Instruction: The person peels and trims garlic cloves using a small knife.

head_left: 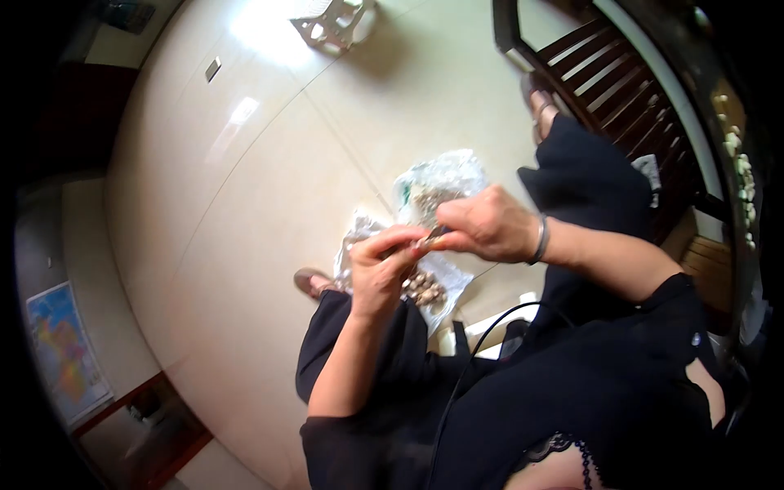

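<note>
My left hand (378,268) and my right hand (494,227) meet in front of me, fingertips nearly touching. The left thumb and fingers pinch something small, mostly covered by the fingers. A small dark thing shows at the closed right fingertips; its kind is too small to tell. Below the hands, a white plastic bag (455,282) lies spread, with several small brownish-white round pieces (425,287) on it that look like mushrooms or bulbs. Just beyond the right hand, a clear plastic bag (453,167) holds pale scraps (431,196). A bracelet (539,238) circles the right wrist.
A light plastic stool (331,23) stands on the tiled floor (237,180). A flat rectangular object (213,69) lies farther left. To the right is a dark slatted wooden bench (608,77). A black cable (482,339) runs across my lap. A colourful map (65,347) hangs at the left.
</note>
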A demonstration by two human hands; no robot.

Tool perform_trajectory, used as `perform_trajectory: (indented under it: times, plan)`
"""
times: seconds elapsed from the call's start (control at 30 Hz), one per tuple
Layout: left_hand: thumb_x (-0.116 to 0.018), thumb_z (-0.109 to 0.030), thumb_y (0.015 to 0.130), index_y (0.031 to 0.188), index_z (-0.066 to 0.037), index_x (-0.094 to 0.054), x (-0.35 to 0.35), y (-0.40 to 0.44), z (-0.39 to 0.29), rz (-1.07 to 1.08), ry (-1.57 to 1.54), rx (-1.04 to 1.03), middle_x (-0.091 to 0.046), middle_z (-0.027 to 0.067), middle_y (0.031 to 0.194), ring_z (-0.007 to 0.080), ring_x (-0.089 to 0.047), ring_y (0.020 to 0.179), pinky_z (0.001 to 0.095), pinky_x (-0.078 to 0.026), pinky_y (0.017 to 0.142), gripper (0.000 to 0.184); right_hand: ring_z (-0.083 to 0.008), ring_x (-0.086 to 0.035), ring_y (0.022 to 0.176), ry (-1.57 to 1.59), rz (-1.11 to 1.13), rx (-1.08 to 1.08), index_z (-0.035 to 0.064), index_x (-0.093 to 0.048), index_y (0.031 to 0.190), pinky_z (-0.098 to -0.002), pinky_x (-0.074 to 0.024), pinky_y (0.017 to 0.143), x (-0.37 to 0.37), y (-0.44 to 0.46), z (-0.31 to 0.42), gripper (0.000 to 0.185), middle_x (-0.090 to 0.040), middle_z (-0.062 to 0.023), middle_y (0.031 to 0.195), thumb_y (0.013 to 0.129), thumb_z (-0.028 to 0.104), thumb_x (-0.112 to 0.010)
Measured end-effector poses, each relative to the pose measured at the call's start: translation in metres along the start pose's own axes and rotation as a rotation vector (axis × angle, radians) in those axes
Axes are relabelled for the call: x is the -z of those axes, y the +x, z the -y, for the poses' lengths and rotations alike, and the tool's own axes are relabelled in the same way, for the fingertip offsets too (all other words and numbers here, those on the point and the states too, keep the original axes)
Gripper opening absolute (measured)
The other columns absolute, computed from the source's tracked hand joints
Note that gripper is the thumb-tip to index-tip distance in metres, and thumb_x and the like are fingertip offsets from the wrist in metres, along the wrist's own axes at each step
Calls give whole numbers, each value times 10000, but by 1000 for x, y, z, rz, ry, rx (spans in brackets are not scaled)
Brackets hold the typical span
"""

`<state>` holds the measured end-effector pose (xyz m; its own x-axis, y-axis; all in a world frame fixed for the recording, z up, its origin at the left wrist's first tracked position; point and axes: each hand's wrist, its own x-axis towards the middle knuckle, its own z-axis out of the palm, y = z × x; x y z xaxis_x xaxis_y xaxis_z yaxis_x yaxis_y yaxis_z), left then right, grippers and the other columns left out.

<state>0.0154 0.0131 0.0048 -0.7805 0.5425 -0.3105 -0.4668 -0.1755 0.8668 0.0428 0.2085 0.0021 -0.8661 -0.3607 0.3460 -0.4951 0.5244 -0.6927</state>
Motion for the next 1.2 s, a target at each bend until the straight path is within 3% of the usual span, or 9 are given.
perform_trajectory:
  times: [0.17, 0.27, 0.47, 0.57, 0.67, 0.8, 0.87, 1.07, 1.2]
  plan:
    - [-600, -12, 746, 845, 44, -617, 3, 2, 0, -33, 45, 28, -539, 14, 657, 44, -430, 510, 172, -316, 455, 114, -275, -551, 522, -78, -28, 11, 69, -439, 714, -346, -429, 444, -3, 1, -4, 346, -501, -102, 589, 852, 384, -480]
    - [-604, -5, 754, 854, 63, -605, 4, 5, 6, -10, -117, 30, -548, 40, 673, 72, -438, 501, 190, -329, 452, 121, -275, -545, 513, -67, -73, 7, 67, -420, 687, -343, -423, 432, 0, 2, -2, 380, -489, -93, 583, 855, 404, -467]
    - [-615, 2, 759, 865, 59, -609, 1, 9, 3, 21, -151, -28, -566, 47, 700, 73, -430, 494, 198, -312, 434, 120, -259, -538, 493, -142, -119, 16, 66, -418, 668, -335, -416, 416, 2, 6, 0, 393, -472, -82, 567, 849, 410, -474]
    - [-622, -29, 770, 881, 57, -612, 2, 10, 4, 2, -148, -13, -569, 48, 690, 68, -410, 483, 199, -294, 429, 141, -251, -506, 466, -217, -171, 44, 66, -389, 632, -326, -396, 406, 0, 7, -1, 390, -425, -82, 555, 798, 375, -558]
    - [-614, -29, 778, 887, 56, -612, 1, 9, 4, -20, -152, 7, -565, 45, 673, 65, -398, 478, 201, -285, 426, 138, -231, -539, 472, -266, -166, 54, 80, -423, 665, -318, -405, 391, 0, 7, -3, 388, -469, -67, 561, 830, 424, -491]
    - [-605, -26, 785, 900, 57, -608, -1, 9, 6, -49, -161, -18, -558, 40, 653, 60, -386, 469, 198, -275, 421, 141, -227, -536, 464, -286, -161, 44, 82, -425, 669, -316, -406, 394, 1, 8, -3, 384, -465, -64, 557, 828, 424, -493]
    - [-596, -20, 789, 914, 59, -604, -2, 8, 4, -58, -172, 10, -554, 36, 647, 55, -380, 464, 193, -270, 417, 148, -225, -507, 456, -298, -216, 59, 76, -388, 633, -316, -404, 407, 1, 10, -3, 384, -412, -75, 551, 799, 382, -551]
    - [-603, -48, 789, 913, 41, -624, -11, 7, -3, -164, -2, 79, -512, -23, 609, 28, -382, 478, 179, -271, 423, 154, -284, -553, 591, -140, -82, 5, 48, -492, 854, -342, -445, 500, 7, 7, -8, 337, -504, -121, 683, 748, 332, -638]
    - [-605, -43, 794, 943, 33, -625, -9, 9, -3, -107, -85, 50, -520, -27, 613, 18, -356, 477, 173, -244, 418, 168, -304, -549, 604, 22, -104, -81, 28, -484, 867, -342, -443, 514, 10, 10, -4, 325, -512, -130, 701, 791, 325, -591]
